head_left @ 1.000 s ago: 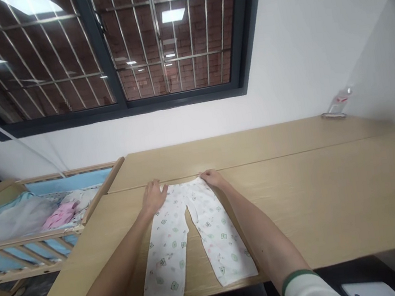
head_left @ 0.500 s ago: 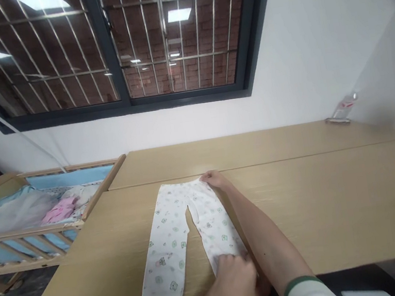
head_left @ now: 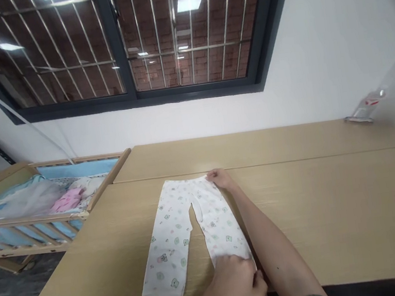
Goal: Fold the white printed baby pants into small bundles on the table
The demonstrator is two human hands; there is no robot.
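Observation:
Small white baby trousers point(head_left: 179, 229) with a green and pink print lie flat on the wooden table point(head_left: 318, 199), waistband away from me, legs toward me. My right hand point(head_left: 220, 179) rests on the right corner of the waistband, fingers closed on the cloth. My left hand point(head_left: 237, 287) reaches across at the near table edge and pinches the hem of the right trouser leg. The left leg lies free.
A wooden cot point(head_left: 41, 214) with blue lining and pink and white clothes stands left of the table. A plastic bottle point(head_left: 364, 107) lies at the far right by the wall. A barred window point(head_left: 152, 36) is above the table.
My left hand left the waistband's left corner and moved to the near hem of the right leg, taking hold of it. My right hand stayed on the waistband.

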